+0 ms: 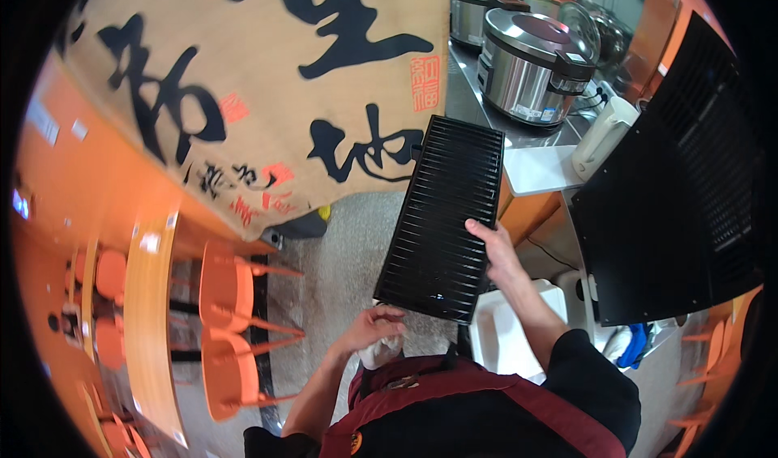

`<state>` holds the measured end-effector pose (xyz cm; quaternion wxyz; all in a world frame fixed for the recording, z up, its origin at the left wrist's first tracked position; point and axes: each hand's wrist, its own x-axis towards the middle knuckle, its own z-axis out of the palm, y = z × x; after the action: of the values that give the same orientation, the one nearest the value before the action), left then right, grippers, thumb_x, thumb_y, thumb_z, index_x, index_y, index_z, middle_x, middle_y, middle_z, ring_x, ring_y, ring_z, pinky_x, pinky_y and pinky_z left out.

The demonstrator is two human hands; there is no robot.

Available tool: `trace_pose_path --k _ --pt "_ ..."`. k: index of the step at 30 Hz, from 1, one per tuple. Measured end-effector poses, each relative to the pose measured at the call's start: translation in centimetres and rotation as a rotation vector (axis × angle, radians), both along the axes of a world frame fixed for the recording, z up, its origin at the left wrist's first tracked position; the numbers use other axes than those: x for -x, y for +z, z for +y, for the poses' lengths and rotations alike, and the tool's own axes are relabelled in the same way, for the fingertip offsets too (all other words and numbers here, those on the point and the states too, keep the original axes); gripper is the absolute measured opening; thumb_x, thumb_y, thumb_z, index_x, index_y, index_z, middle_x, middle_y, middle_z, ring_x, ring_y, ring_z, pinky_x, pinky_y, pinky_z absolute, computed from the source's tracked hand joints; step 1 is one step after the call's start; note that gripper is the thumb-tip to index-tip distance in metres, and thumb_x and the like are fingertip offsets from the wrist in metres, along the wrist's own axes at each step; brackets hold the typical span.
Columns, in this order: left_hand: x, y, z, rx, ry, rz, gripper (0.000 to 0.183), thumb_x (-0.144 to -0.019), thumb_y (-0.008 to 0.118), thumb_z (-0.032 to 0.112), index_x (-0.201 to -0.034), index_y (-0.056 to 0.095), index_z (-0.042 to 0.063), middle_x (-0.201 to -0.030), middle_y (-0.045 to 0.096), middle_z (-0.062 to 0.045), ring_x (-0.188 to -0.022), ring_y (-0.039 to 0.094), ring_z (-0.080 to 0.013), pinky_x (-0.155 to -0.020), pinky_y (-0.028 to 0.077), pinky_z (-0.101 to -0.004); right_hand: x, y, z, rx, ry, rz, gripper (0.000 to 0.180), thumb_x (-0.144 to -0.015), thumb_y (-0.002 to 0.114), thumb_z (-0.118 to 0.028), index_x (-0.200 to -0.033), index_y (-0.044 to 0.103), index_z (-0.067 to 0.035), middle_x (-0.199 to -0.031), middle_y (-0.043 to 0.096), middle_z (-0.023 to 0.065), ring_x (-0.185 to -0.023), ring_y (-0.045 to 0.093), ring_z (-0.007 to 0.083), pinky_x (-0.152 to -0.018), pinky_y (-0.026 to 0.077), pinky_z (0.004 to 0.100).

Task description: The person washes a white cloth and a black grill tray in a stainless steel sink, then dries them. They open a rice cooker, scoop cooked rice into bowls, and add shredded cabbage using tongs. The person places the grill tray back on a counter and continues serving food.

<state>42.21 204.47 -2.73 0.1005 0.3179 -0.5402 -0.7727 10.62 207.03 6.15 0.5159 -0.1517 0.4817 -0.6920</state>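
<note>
A black ribbed rectangular tray or grill plate (444,215) is held up in front of me, tilted, its slatted face towards the camera. My right hand (495,248) grips its right long edge, the thumb on the slats and the other fingers hidden behind. At the lower left corner of the tray is my left hand (374,330), its fingers curled around a crumpled whitish cloth (382,352). Whether the left fingertips touch the tray cannot be told. A dark red apron (425,385) covers my front.
A hanging cloth banner (261,93) with large writing fills the upper left. Steel rice cookers (529,63) and a pale jug (605,139) stand on the counter at the right. Below is a white bin (498,330); a black perforated panel (656,215) rises far right. Orange chairs (226,288) stand left.
</note>
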Motion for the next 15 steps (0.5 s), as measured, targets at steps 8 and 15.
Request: trace_pose_path --k 8,15 --pt "19.8 1.3 -38.6 1.400 -0.622 -0.412 0.034 -0.082 0.063 0.026 -0.111 0.067 0.009 -0.095 0.070 -0.018 -0.086 0.068 -0.0362 -0.073 0.054 -0.0459 10.8 3.3 -19.8 -0.204 0.026 -0.072 0.051 -0.084 0.073 -0.022 -0.125 0.055 0.003 -0.113 0.064 0.0169 -0.097 0.067 0.0255 -0.083 0.057 0.0378" --pt "32.2 -5.0 -70.4 1.876 -0.791 -0.922 0.032 -0.086 0.060 0.024 -0.112 0.066 0.007 -0.121 0.062 -0.016 -0.110 0.062 -0.0295 -0.084 0.053 -0.0422 21.4 0.1 -41.0 -0.118 0.000 -0.001 0.077 -0.075 0.081 -0.021 -0.133 0.041 0.009 -0.117 0.062 0.0214 -0.104 0.064 0.0277 -0.090 0.053 0.0424"
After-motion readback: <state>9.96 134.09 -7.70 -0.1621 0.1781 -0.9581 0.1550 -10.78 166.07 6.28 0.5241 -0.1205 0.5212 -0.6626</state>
